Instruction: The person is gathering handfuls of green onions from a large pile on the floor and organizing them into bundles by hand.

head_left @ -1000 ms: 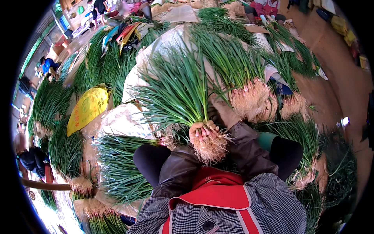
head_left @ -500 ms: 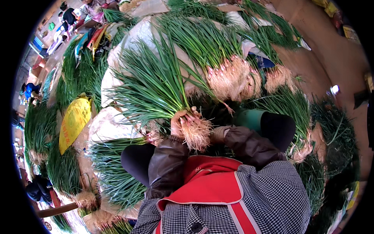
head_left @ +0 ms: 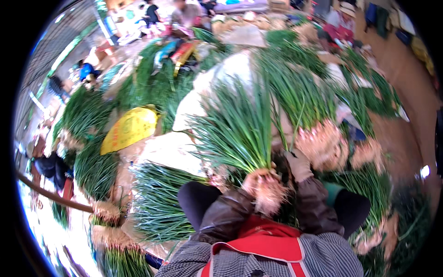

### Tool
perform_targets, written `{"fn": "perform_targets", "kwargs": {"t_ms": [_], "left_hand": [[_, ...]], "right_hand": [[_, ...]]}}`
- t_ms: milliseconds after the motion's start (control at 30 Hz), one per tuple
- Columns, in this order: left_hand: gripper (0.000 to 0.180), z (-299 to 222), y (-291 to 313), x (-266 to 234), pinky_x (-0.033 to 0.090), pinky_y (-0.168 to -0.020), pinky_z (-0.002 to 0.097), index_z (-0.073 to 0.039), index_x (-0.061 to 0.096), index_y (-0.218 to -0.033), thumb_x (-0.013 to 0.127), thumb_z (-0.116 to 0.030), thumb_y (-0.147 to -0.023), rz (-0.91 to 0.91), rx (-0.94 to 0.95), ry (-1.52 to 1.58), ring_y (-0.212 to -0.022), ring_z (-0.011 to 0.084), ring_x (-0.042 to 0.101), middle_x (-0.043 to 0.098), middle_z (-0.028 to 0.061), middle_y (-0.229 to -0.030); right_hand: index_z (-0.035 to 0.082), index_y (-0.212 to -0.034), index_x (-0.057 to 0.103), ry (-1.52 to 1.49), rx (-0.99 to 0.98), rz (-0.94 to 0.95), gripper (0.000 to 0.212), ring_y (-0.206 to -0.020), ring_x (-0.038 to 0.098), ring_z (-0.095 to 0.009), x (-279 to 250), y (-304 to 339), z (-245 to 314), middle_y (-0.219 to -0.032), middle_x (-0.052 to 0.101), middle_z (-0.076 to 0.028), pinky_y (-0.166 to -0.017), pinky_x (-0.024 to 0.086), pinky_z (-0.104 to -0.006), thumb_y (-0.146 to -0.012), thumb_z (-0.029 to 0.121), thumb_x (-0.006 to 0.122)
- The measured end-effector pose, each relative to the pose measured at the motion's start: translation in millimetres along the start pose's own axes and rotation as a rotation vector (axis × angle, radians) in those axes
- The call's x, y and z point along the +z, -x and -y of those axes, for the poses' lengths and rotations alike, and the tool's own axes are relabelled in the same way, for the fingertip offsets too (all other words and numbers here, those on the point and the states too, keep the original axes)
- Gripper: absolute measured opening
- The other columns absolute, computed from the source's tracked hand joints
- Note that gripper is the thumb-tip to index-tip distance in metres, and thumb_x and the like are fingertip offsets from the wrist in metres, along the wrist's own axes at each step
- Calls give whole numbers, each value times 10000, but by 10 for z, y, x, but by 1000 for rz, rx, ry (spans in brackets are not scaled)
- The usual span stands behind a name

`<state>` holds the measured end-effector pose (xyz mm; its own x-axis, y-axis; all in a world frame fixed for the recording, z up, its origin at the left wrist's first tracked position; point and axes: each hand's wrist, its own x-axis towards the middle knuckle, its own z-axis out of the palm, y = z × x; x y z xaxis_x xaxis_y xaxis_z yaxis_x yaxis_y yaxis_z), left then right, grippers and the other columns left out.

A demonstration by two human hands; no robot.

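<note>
My left hand (head_left: 251,181) is closed round a bunch of scallions (head_left: 242,134) just above its pale, stringy roots. The leaves fan out up and to the left. To the right of the bunch, my right hand (head_left: 299,165), in a light glove, has its fingers curled at a thin single scallion stalk (head_left: 292,134); blur softens the fingertips. Just beyond it lies a large pile of scallions (head_left: 318,134), pinkish at the base, with its roots toward me. Another heap of scallions (head_left: 161,201) lies by my left knee.
Pale sheeting (head_left: 207,99) lies under the piles ahead. A yellow printed sack (head_left: 131,129) rests at the left among more scallion heaps. Scallions (head_left: 369,194) also lie by my right knee. A brown pole (head_left: 55,198) crosses the left edge. Other people sit farther off.
My view has turned, so the scene sits farther right and lower. My right hand has come up from behind the roots to beside the bunch. The left hand keeps its hold.
</note>
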<state>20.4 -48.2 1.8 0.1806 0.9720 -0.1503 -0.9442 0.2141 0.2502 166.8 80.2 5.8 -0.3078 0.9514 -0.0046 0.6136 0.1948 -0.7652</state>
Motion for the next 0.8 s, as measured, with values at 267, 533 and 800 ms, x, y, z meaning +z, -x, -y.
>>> {"fn": "perform_targets", "kwargs": {"t_ms": [267,533,800], "left_hand": [[249,169,-194,-292,519,-547,294,26,607,-725,543,-205,-791,-193,-85,-285,-535,182,575,611,112,-654],[314,179,-225,-280,505,-762,352,66,565,-1011,513,-155,-793,-25,-118,-114,-724,237,601,616,166,-801],[353,174,-155,-186,495,-782,368,56,528,-1098,502,-118,-792,-130,-111,-53,-802,238,605,614,165,-905]], "right_hand": [[60,-737,548,473,-245,-4,167,-703,569,-289,343,57,265,-703,574,-118,-637,445,-364,-804,205,498],[80,-796,601,962,-41,-186,222,-537,567,-190,360,-27,-332,-710,610,-101,-501,449,-318,-852,237,455],[77,-1025,595,-102,-124,267,291,-859,578,-325,-122,355,-279,-965,610,-163,-746,464,-389,-853,301,524]]}}
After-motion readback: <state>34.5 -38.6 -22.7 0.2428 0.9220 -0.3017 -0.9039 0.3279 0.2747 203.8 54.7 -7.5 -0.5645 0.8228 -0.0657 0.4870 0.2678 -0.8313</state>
